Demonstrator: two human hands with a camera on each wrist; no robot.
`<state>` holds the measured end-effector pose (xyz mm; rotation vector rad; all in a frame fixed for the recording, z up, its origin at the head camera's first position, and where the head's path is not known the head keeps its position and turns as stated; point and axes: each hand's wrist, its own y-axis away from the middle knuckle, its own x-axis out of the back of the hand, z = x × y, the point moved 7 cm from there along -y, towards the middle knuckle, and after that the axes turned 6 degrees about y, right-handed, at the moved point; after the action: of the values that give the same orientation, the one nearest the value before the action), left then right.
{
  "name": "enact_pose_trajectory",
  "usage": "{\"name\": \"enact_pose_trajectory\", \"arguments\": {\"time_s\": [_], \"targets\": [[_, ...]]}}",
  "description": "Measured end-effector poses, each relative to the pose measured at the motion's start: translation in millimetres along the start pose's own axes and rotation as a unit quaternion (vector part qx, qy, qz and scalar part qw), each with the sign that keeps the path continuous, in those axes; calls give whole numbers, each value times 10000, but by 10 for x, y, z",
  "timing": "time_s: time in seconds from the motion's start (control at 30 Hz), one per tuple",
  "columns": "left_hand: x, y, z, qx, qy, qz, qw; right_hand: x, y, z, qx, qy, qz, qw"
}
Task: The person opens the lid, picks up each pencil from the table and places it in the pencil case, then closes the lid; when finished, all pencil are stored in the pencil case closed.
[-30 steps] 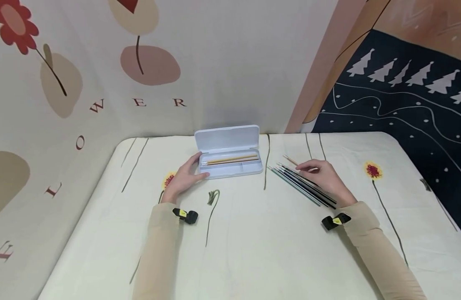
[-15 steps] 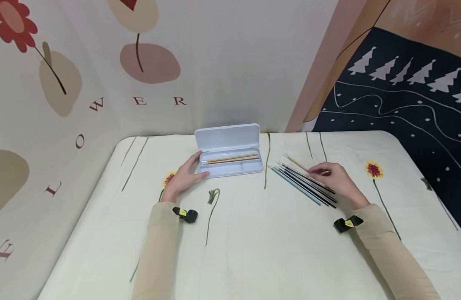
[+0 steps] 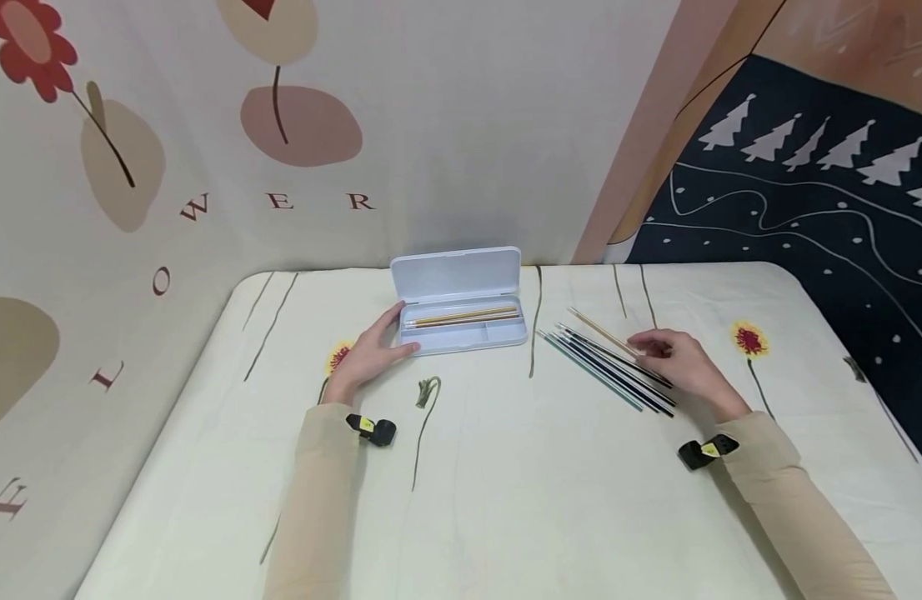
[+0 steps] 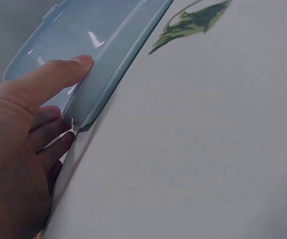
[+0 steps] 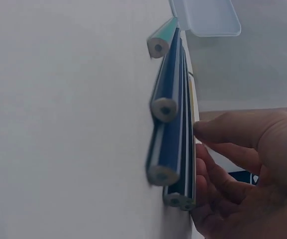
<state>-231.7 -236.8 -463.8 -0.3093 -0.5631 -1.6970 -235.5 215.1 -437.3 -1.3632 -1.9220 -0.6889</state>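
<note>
Your left hand (image 3: 367, 360) spans the left end of the pale blue, rectangular plastic pencil case (image 3: 468, 337), thumb on the near rim and index finger at the far corner. The grip is spread as wide as the case, with that end held between thumb and fingers. The case sits near the far edge of the table covered in white cloth with printed flowers (image 3: 498, 467), its lid (image 3: 457, 277) raised and tilted back. A few slim pencils, yellow and brownish (image 3: 468, 317), lie lengthwise in its long rear compartment.

Your right hand (image 3: 678, 362) is well to the right of the case, its fingers bent at the near end of a slender golden-yellow wooden pencil (image 3: 599, 327). In the right wrist view your thumb touches the side of the pencils; you cannot tell there whether thumb and fingers actually pinch the yellow one. It lies slanted along the far side of a bundle of dark navy and black pencils (image 3: 614, 374) on the cloth. A teal pencil (image 3: 592, 373) lies along the bundle's near left edge. The pencils' flat near ends show bare wood round a core.
</note>
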Motion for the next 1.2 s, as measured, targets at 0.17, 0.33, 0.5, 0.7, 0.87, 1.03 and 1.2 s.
{"name": "enact_pose_trajectory", "arguments": {"time_s": [0.17, 0.33, 0.5, 0.7, 0.87, 1.03, 1.2], "targets": [[-11, -2, 13, -21, -15, -20, 10000, -14, -9, 51, -44, 85, -61, 9999], [-12, 0, 17, -26, -9, -13, 10000, -24, -33, 76, -34, 89, -76, 9999], [-16, 8, 24, -9, 9, -34, 10000, -23, -40, 75, -25, 24, -68, 10000], [-15, 17, 20, 35, 9, -14, 10000, -8, -43, 63, -70, -12, -21, 10000], [-15, 15, 3, 26, -14, -24, 10000, 7, -57, 61, -241, -21, 9, 9997], [-12, 4, -13, 25, -77, -31, 10000, 21, -84, 53, -389, -27, 55, 9992], [-7, 8, -23, 115, -155, -32, 9998, 19, -115, 0, -293, -106, 141, 9994]]}}
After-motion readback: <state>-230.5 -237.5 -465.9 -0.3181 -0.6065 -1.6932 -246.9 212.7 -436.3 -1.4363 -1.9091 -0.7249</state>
